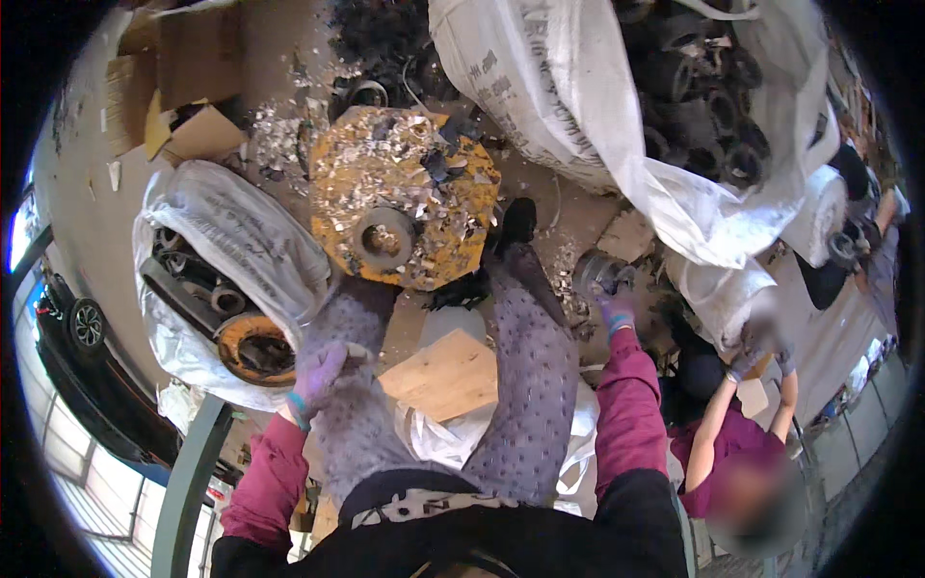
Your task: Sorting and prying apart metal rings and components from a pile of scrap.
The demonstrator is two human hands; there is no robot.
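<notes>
My left hand (pixel 320 374), in a purple and teal glove, is beside my left thigh, near an orange-rimmed ring (pixel 255 349) at the mouth of a white sack. Its fingers look curled; whether something is in them is hidden. My right hand (pixel 619 312), gloved alike, reaches out past my right knee and grips a dark, round, ring-shaped part (pixel 597 275) low over the floor. Between my knees and beyond stands a worn yellow block (pixel 332 231), strewn with pale chips. A thick grey ring (pixel 383 238) lies flat on its near side.
The white sack (pixel 226 207) at left holds dark rings. A larger white sack (pixel 540 91) at far right holds several more. A wooden board (pixel 445 376) lies between my legs. Cardboard boxes (pixel 198 58) stand far left. At right, a co-worker in a maroon top (pixel 737 433) works close by.
</notes>
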